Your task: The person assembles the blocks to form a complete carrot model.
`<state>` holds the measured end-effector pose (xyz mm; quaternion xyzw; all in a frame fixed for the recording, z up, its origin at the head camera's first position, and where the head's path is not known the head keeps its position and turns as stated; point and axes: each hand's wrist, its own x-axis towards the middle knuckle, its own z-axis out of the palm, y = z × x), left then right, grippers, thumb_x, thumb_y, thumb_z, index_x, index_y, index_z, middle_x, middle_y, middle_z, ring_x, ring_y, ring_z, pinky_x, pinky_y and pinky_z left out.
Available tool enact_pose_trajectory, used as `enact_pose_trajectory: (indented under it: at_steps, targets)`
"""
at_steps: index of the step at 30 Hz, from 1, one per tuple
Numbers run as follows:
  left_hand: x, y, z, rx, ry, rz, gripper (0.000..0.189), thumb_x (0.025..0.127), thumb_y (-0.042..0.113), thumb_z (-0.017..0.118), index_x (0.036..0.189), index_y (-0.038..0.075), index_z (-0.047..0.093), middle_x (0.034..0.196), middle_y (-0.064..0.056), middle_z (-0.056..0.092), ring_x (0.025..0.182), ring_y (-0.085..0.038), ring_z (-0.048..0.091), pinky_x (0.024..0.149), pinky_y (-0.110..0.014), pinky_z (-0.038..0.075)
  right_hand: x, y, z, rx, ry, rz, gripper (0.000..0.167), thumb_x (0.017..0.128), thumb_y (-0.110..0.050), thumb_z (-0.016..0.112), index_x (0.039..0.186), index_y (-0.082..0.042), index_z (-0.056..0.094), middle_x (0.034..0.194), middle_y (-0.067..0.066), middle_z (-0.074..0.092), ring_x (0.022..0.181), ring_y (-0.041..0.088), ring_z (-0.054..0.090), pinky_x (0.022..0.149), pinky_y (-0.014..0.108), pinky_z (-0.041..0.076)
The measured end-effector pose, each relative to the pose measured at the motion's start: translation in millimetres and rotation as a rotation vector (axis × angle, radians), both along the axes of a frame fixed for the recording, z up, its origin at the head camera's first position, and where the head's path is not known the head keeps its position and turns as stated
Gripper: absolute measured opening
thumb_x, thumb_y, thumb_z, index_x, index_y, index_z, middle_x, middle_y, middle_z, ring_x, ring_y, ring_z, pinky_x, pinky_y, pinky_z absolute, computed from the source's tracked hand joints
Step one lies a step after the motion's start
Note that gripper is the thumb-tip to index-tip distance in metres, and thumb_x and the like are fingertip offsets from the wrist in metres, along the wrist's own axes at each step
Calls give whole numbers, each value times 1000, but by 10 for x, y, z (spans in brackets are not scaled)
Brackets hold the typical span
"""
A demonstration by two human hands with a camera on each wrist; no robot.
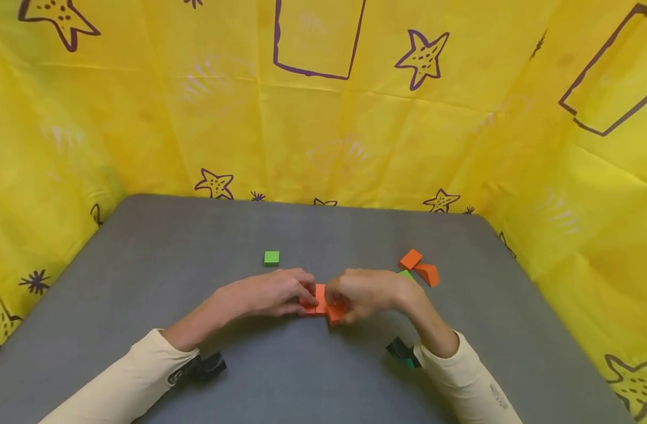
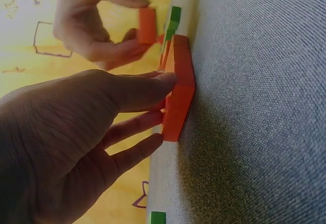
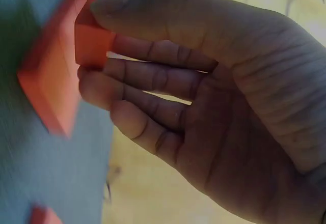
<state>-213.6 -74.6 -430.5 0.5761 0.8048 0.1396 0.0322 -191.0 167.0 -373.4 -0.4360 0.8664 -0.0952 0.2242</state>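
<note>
Near the middle of the grey table, several orange blocks [image 1: 320, 292] lie flat side by side. My left hand [image 1: 281, 292] grips their left end, thumb on one side and fingertips on the other, as the left wrist view shows of the orange slab [image 2: 184, 89]. My right hand [image 1: 368, 291] pinches a separate orange block [image 1: 336, 316] at the right end of the group. In the right wrist view, the thumb presses one face of this small block [image 3: 94, 40] and the fingers back it from behind. It is held slightly above the flat group [image 3: 53, 76].
A green block [image 1: 271, 258] sits beyond my left hand. Past my right wrist lie two loose orange blocks, one rectangular [image 1: 411, 259] and one wedge-like [image 1: 428, 274], with a partly hidden green piece [image 1: 406, 275]. A yellow patterned sheet [image 1: 323, 129] walls the table's back and sides.
</note>
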Motion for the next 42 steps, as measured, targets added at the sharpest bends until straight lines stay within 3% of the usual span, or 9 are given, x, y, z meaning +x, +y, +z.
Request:
enact_pose_trajectory:
  at_steps: [3,8,17,22,35,42]
  targets:
    - [10,-1,9,17,-9,10,15,95,19,78,109,17,82,107,3,68,101,-12,61,93,-25,55,70,-171,-101,35,7,50,17,89,-20,83,92,-14,68,76,-4,60,65,2,46,64,16,40]
    - [19,9,16,18,-27,12,6,95,17,78,100,17,82,108,4,67,102,-12,60,94,-26,55,146,-306,-207,84,66,65,23,84,-13,86,90,-13,63,73,-9,49,68,4,44,66,16,37]
    - [19,12,24,3,-10,20,8,96,21,77,99,14,81,108,3,67,103,-13,60,94,-26,55,173,-344,-202,99,111,-58,27,84,-25,89,87,-12,65,69,-8,46,60,7,42,58,20,34]
    - [40,3,2,-12,-7,21,9,97,21,76,99,13,81,109,3,66,104,-13,60,94,-26,55,168,-352,-249,88,125,-86,28,84,-30,89,88,-12,68,67,-8,48,58,8,43,56,20,35]
    - [38,0,7,-12,5,7,9,97,21,76,97,13,81,105,2,64,101,-14,59,93,-27,55,141,-348,-269,58,197,-64,31,82,-34,90,90,-13,70,74,-7,53,61,8,46,58,20,38]
    - [45,3,15,-30,-24,37,10,96,22,77,98,13,81,108,3,64,103,-13,58,96,-28,55,127,-346,-275,50,212,-61,33,82,-36,90,92,-12,70,72,-6,51,60,8,45,57,20,38]
